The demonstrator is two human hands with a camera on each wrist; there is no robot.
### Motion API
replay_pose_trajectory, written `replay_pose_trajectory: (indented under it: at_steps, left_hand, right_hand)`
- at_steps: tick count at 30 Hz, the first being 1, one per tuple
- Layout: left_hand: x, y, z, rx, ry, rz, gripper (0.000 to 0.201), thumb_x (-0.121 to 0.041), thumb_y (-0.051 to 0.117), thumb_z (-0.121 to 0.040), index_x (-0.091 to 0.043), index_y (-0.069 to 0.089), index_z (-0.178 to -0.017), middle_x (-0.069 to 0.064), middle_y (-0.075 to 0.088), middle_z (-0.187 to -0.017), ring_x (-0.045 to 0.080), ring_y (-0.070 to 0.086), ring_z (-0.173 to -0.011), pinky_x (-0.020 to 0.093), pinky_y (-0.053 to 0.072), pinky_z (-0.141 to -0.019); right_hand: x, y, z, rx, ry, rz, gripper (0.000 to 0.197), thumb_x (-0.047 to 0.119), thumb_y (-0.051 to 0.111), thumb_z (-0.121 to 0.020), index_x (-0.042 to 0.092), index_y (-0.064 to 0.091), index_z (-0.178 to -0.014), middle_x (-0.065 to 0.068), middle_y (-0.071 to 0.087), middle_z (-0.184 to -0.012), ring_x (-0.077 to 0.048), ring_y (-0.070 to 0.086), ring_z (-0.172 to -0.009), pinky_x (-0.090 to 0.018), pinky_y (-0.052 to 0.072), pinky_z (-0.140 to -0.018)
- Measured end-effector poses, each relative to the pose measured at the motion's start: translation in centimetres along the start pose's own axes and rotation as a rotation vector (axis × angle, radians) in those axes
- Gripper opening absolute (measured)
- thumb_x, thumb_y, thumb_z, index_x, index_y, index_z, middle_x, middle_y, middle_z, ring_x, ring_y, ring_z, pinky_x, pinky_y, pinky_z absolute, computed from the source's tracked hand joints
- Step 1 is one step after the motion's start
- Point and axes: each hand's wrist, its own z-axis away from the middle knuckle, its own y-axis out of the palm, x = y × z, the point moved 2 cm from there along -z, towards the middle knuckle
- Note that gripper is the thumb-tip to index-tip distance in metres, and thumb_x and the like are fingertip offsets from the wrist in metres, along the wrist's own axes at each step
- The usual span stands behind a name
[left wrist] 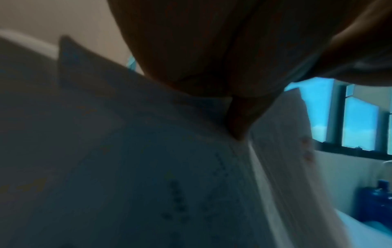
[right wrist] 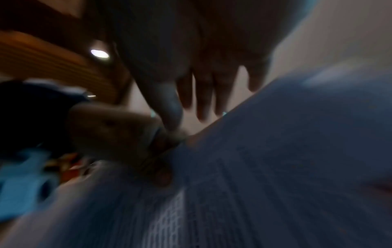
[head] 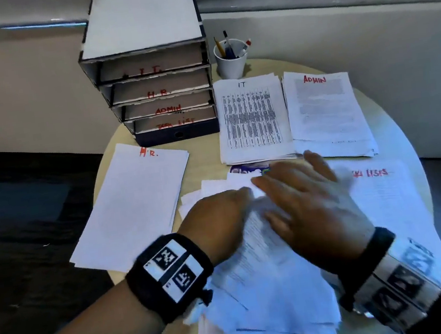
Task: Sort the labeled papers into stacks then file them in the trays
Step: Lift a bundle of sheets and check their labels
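Note:
A loose pile of printed papers lies at the table's front. My left hand pinches the edge of the pile's top sheet, which is raised; the left wrist view shows that hand on the sheet. My right hand lies over the same sheet with straight, spread fingers. Sorted stacks lie around: HR at the left, IT and ADMIN at the back, TASK LISTS at the right. The tray tower is labelled IT, HR, ADMIN and TASK LIST.
A white cup of pens stands to the right of the trays, behind the IT stack. The round wooden table ends close to the HR stack on the left and the TASK LISTS stack on the right. Dark floor lies to the left.

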Motion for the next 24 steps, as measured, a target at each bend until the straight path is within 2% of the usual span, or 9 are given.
replay_pose_trajectory:
  at_steps: [2, 4, 5, 9, 11, 14, 16, 19, 24]
  left_hand:
    - [-2.1, -2.1, -0.2, -0.026, 0.081, -0.093, 0.018, -0.016, 0.046, -0.091, -0.032, 0.052, -0.100, 0.000, 0.065, -0.100, 0.028, 0.061, -0.101, 0.035, 0.039, -0.078]
    - [-2.1, -3.8, -0.1, -0.154, 0.055, -0.148, 0.008, -0.022, 0.048, -0.089, -0.030, 0.052, -0.090, -0.002, 0.066, -0.096, 0.024, 0.060, -0.101, 0.037, 0.038, -0.087]
    - [-1.0, -4.5, 0.0, -0.252, 0.003, -0.143, 0.005, -0.025, 0.053, -0.086, -0.028, 0.054, -0.090, -0.004, 0.065, -0.095, 0.023, 0.059, -0.102, 0.039, 0.038, -0.092]
    - [5.8, -4.7, 2.3, -0.665, -0.445, 0.130, 0.060, -0.025, 0.077, -0.074, -0.022, 0.055, -0.129, 0.004, 0.055, -0.127, 0.025, 0.047, -0.123, 0.047, 0.039, -0.106]
    - [7.6, -2.8, 3.2, -0.505, -0.647, 0.640, 0.083, -0.030, 0.083, -0.072, -0.018, 0.043, -0.144, 0.003, 0.051, -0.135, 0.019, 0.048, -0.125, 0.040, 0.043, -0.103]
    - [6.8, 0.0, 3.2, -0.177, -0.527, 1.288, 0.087, -0.044, 0.087, -0.070, -0.013, 0.047, -0.140, -0.001, 0.062, -0.123, 0.014, 0.062, -0.106, 0.036, 0.049, -0.095]
    - [4.9, -1.0, 2.6, -0.272, -0.393, 1.269, 0.063, -0.033, 0.082, -0.077, -0.017, 0.058, -0.133, 0.001, 0.068, -0.126, 0.022, 0.065, -0.114, 0.044, 0.052, -0.096]
    - [2.0, -3.6, 2.0, -0.512, -0.262, 1.170, 0.039, -0.022, 0.077, -0.077, -0.012, 0.070, -0.114, 0.000, 0.076, -0.107, 0.021, 0.072, -0.102, 0.045, 0.058, -0.090]
    - [0.7, -3.5, 3.0, -0.677, -0.231, 1.081, 0.052, -0.029, 0.084, -0.068, -0.010, 0.070, -0.114, 0.000, 0.076, -0.108, 0.018, 0.071, -0.103, 0.044, 0.056, -0.094]
  right_hand:
    - [0.9, 0.0, -1.4, 0.307, 0.059, 0.113, 0.029, 0.021, 0.060, -0.079, 0.026, 0.058, -0.108, 0.002, 0.068, -0.090, -0.025, 0.066, -0.089, -0.037, 0.042, -0.080]
    - [-1.2, 0.2, -1.5, 0.410, 0.184, 0.111, 0.004, 0.026, 0.050, -0.085, 0.027, 0.052, -0.087, 0.000, 0.066, -0.085, -0.027, 0.066, -0.084, -0.031, 0.036, -0.064]
    - [-2.5, 0.2, -1.1, 0.422, 0.268, 0.035, 0.008, 0.031, 0.048, -0.084, 0.025, 0.051, -0.079, 0.000, 0.065, -0.080, -0.029, 0.065, -0.081, -0.031, 0.038, -0.062]
    - [-7.4, -1.4, 1.1, 0.204, 0.606, -0.464, 0.009, 0.032, 0.062, -0.080, 0.035, 0.064, -0.072, 0.010, 0.065, -0.066, -0.013, 0.063, -0.066, -0.036, 0.052, -0.066]
    - [-8.0, -2.2, 2.0, 0.114, 0.679, -0.638, 0.012, 0.024, 0.070, -0.080, 0.035, 0.071, -0.076, 0.009, 0.070, -0.071, -0.016, 0.067, -0.069, -0.039, 0.056, -0.071]
    - [-6.5, -3.4, 1.8, -0.002, 0.677, -0.914, 0.024, 0.010, 0.071, -0.084, 0.033, 0.073, -0.086, 0.005, 0.076, -0.081, -0.017, 0.072, -0.076, -0.036, 0.057, -0.072]
    - [-5.6, -2.9, 1.5, -0.039, 0.674, -0.921, 0.023, 0.008, 0.073, -0.082, 0.030, 0.072, -0.087, 0.010, 0.076, -0.083, -0.011, 0.072, -0.077, -0.033, 0.055, -0.073]
    - [-4.5, -2.2, 1.6, -0.167, 0.759, -0.919, 0.009, 0.020, 0.080, -0.076, 0.018, 0.073, -0.081, 0.010, 0.076, -0.077, -0.008, 0.072, -0.074, -0.032, 0.055, -0.073]
    - [-2.2, -1.5, 2.3, -0.442, 0.735, -0.989, 0.013, 0.009, 0.081, -0.075, 0.017, 0.074, -0.081, 0.019, 0.074, -0.073, 0.002, 0.070, -0.076, -0.009, 0.051, -0.068]
